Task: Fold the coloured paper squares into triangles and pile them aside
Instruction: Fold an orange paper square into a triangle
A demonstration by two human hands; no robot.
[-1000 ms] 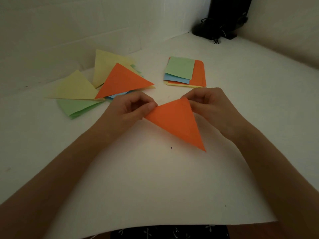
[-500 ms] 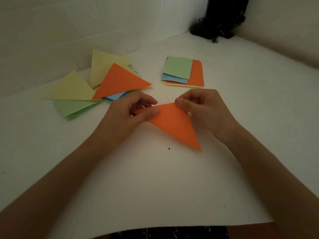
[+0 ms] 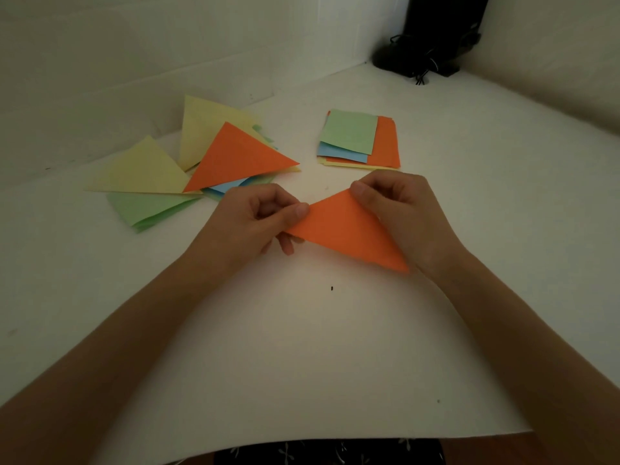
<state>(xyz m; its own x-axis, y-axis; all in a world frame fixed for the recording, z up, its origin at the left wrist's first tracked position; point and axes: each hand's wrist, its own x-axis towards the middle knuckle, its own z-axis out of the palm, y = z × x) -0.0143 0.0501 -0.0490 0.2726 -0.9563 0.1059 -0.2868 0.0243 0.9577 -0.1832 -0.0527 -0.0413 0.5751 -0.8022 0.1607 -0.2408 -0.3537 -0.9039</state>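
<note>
An orange paper triangle (image 3: 345, 229) lies folded between my hands in the middle of the white surface. My left hand (image 3: 255, 226) pinches its left corner between thumb and fingers. My right hand (image 3: 399, 213) pinches its top corner, with the wrist covering part of the right edge. To the left lies a loose pile of folded triangles (image 3: 235, 156): orange on top, yellow, green and blue beneath. Behind my right hand sits a stack of unfolded squares (image 3: 359, 139), green on top, then blue, orange and yellow.
White walls close off the back and the right side. A black stand with cables (image 3: 432, 38) occupies the far corner. The white sheet's (image 3: 302, 380) front edge runs just above a dark patterned cloth (image 3: 328, 453) at the bottom.
My left hand has shifted its pinch along the triangle's left corner and lifted it slightly. The triangle has turned a little, its lower point swinging right. My right hand stays at the top corner.
</note>
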